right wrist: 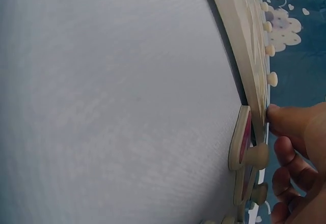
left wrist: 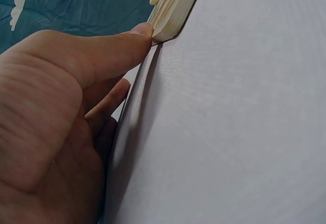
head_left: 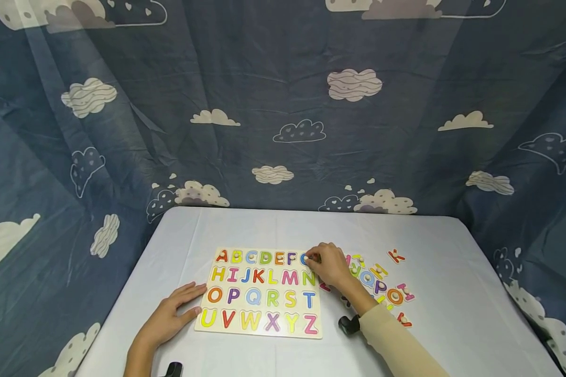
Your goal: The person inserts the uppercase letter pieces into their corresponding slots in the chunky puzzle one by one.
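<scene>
A wooden alphabet board (head_left: 259, 332) with coloured letters A to Z lies flat on the white table. At its top right corner my right hand (head_left: 332, 264) pinches the blue letter G piece (head_left: 304, 260), partly hidden by the fingers, over its place after F. Round knobs (right wrist: 272, 79) stand up along the board in the right wrist view. My left hand (head_left: 170, 314) rests beside the board's left edge with fingers extended; its thumb (left wrist: 137, 33) touches the board's corner in the left wrist view. Letters A to F along the top row carry knobs.
Right of the board several loose letter pieces lie scattered, among them a blue Q (head_left: 367, 279), an orange O (head_left: 395, 297), a purple P (head_left: 379, 287) and a red K (head_left: 396, 256). The right forearm covers some. A cloud-patterned dark cloth (head_left: 273, 152) hangs behind the table.
</scene>
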Demonstrator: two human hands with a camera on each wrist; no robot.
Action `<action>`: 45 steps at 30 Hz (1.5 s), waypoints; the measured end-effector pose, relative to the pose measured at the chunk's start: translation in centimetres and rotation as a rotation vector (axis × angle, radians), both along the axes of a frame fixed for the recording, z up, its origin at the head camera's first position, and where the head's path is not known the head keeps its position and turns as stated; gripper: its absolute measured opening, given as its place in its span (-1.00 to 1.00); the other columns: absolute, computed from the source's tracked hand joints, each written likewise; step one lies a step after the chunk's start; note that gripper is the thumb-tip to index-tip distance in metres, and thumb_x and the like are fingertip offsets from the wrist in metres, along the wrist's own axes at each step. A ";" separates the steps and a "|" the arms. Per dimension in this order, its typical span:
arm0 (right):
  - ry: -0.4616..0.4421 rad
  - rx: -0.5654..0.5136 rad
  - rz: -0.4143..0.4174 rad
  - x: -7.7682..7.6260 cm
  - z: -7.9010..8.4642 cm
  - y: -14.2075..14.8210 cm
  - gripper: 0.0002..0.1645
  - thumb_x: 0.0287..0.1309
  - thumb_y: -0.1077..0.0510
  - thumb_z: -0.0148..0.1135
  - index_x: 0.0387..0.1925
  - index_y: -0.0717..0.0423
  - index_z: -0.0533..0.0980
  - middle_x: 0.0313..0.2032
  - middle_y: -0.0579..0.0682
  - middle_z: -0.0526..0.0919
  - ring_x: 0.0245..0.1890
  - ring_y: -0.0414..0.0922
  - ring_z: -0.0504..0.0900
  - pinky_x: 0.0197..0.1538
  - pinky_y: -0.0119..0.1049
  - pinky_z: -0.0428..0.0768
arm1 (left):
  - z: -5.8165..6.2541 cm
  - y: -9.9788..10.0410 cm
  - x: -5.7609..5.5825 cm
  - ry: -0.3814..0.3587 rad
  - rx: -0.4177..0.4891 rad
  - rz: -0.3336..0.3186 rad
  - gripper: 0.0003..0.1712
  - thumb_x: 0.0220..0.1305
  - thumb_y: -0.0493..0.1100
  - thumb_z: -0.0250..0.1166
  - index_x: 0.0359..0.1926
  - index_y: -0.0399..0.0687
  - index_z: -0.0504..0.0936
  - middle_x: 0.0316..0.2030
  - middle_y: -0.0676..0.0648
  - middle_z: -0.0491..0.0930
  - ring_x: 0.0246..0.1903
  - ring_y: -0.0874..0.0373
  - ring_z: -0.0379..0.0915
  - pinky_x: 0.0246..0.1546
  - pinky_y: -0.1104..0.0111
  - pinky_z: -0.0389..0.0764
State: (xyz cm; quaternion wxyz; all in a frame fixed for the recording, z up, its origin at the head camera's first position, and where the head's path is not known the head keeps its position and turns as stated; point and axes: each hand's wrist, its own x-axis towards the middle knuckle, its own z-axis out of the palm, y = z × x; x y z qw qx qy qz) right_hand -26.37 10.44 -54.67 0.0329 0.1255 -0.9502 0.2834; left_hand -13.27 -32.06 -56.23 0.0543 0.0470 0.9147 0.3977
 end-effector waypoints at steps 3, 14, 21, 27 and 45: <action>0.004 -0.009 0.001 0.0 0.0 0.1 -0.76 0.23 0.03 0.48 -0.10 0.00 0.78 -0.51 -0.16 0.47 -0.37 -0.15 0.35 -0.14 -0.20 0.28 | 0.0 0.0 0.0 0.014 -0.002 -0.010 -0.37 0.28 0.00 0.44 0.37 0.20 0.58 0.46 -0.06 0.43 0.54 -0.23 0.12 0.44 -0.37 0.17; 0.018 -0.058 -0.010 0.4 0.7 0.8 -0.69 0.20 0.00 0.50 -0.06 0.03 0.77 -0.40 -0.16 0.61 -0.31 -0.14 0.41 -0.13 -0.20 0.34 | 0.4 0.1 0.0 0.000 -0.001 -0.006 -0.37 0.29 0.01 0.44 0.38 0.20 0.57 0.47 -0.08 0.41 0.55 -0.24 0.11 0.44 -0.37 0.16; 0.031 -0.063 -0.017 0.9 1.3 2.5 -0.70 0.21 0.04 0.49 -0.05 0.04 0.76 -0.47 -0.16 0.53 -0.33 -0.14 0.40 -0.20 -0.22 0.34 | 0.5 0.1 0.0 0.003 0.003 -0.007 -0.37 0.30 0.02 0.43 0.38 0.19 0.57 0.48 -0.12 0.39 0.54 -0.26 0.11 0.42 -0.39 0.16; 0.055 -0.069 -0.035 1.3 1.4 4.7 -0.72 0.19 0.07 0.50 -0.08 0.08 0.76 -0.50 -0.13 0.51 -0.39 -0.13 0.37 -0.27 -0.23 0.32 | 0.3 0.1 0.0 -0.001 0.007 -0.004 -0.36 0.29 0.00 0.44 0.38 0.17 0.57 0.49 -0.13 0.38 0.54 -0.26 0.10 0.43 -0.39 0.15; 0.036 -0.036 -0.139 3.1 1.1 13.4 -0.72 0.27 0.13 0.43 -0.01 0.10 0.73 -0.42 -0.05 0.57 -0.35 -0.07 0.39 -0.08 -0.13 0.54 | 0.0 -0.1 0.1 0.006 0.022 -0.015 -0.36 0.29 0.02 0.44 0.38 0.18 0.56 0.47 -0.05 0.42 0.55 -0.22 0.11 0.43 -0.39 0.14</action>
